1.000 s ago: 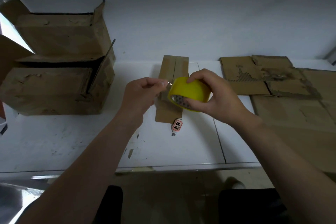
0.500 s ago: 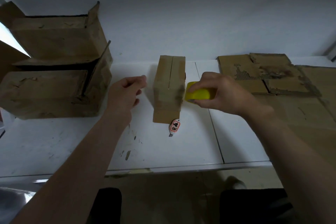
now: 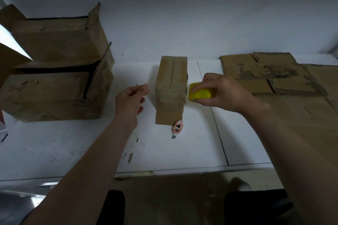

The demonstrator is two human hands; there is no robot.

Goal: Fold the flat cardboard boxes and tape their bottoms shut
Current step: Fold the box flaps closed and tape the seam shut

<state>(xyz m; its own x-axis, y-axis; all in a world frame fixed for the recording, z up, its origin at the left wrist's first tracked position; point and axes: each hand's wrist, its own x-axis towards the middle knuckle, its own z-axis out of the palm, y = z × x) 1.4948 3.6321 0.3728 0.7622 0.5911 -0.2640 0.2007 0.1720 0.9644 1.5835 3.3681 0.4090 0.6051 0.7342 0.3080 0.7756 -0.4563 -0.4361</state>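
Right, we've got the small box point(image 3: 171, 89) standing seam-up on the worktop point(image 3: 73, 142), presumably so tape can run along it, right hand point(image 3: 225, 93) gripping the yellow tape roll point(image 3: 199, 94) just right of the box, left hand point(image 3: 130, 100) just left of it, fingertips pinched, can't tell on what.

The white tabletop point(image 3: 73, 142) is showing scuffs and chips towards its front edge, and a seam point(image 3: 218, 124) is running front to back right of the middle. A small folded box point(image 3: 171, 89) is standing at the centre, with a small white tool point(image 3: 177, 128) lying against its near right corner. At the left, a large open carton point(image 3: 54, 97) is sitting on the surface and carrying a second carton point(image 3: 58, 40). At the right, flat cardboard sheets point(image 3: 256, 73) are lying overlapped. A yellow tape roll point(image 3: 200, 94) is sitting just beside the small box; whether it is touching the tabletop is unclear.
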